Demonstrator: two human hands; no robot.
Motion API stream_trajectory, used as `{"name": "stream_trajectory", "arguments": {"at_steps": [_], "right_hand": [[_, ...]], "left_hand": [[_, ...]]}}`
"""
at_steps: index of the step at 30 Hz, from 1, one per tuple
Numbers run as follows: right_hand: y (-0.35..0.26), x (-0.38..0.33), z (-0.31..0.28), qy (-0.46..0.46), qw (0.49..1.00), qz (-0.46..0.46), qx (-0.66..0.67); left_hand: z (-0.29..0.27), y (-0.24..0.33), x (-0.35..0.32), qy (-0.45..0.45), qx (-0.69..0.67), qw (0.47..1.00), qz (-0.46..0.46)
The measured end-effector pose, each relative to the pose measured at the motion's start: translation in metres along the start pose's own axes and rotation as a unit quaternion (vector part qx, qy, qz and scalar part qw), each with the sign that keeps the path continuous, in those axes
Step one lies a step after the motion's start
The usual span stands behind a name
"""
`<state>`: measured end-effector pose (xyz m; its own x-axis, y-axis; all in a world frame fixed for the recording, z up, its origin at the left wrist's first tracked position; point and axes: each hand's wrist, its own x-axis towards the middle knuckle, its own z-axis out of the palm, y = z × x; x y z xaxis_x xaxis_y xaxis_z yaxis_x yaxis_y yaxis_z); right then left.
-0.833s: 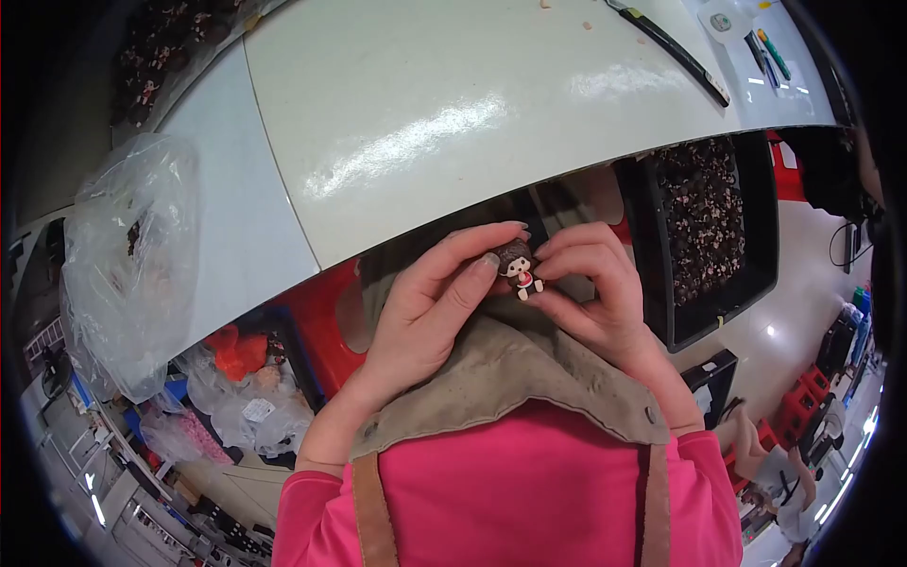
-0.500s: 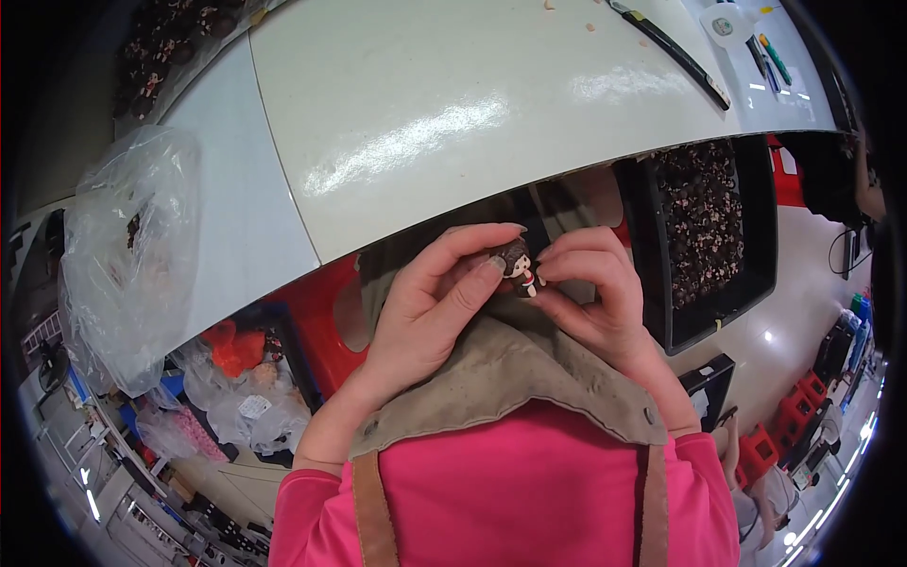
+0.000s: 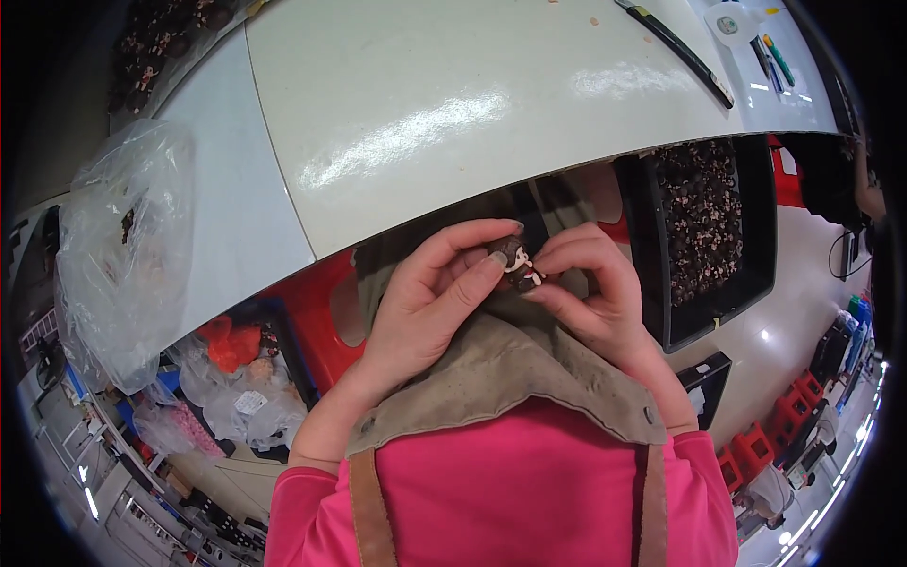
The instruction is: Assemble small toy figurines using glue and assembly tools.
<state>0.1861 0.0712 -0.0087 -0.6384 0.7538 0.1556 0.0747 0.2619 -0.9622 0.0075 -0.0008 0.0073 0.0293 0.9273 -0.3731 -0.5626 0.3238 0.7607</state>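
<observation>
A small dark-brown figurine [image 3: 515, 257] with a pale face and a touch of red is held over my lap, just off the table's near edge. My left hand [image 3: 427, 300] grips its head side between thumb and fingers. From the other side, the thumb and fingertips of my right hand [image 3: 597, 288] pinch close on its body and lower end. My fingertips cover parts of the figurine.
A black bin [image 3: 669, 312] full of small brown pieces stands right of my lap. The white table [image 3: 397, 85] carries a black-handled cutter [image 3: 680, 52] and pens. Clear plastic bags [image 3: 128, 246] hang at the left edge, beside a red stool [image 3: 326, 307].
The figurine has turned and tilted slightly between my fingers, so its face points more to the right. Both hands stay nearly where they were, still gripping it.
</observation>
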Motion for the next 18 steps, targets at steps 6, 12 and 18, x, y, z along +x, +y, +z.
{"name": "stream_trajectory", "arguments": {"at_steps": [6, 12, 18], "right_hand": [[0.000, -0.005, 0.005, 0.002, 0.990, 0.079, 0.113], [-0.001, 0.005, 0.012, -0.004, 0.998, 0.003, 0.055], [0.000, 0.001, 0.016, -0.019, 0.995, 0.043, 0.088]], "left_hand": [[-0.003, 0.001, -0.002, 0.007, -0.021, 1.000, -0.014], [-0.012, 0.002, -0.005, -0.007, 0.005, 0.999, -0.034], [-0.015, 0.007, -0.007, 0.019, -0.018, 0.997, -0.071]]}}
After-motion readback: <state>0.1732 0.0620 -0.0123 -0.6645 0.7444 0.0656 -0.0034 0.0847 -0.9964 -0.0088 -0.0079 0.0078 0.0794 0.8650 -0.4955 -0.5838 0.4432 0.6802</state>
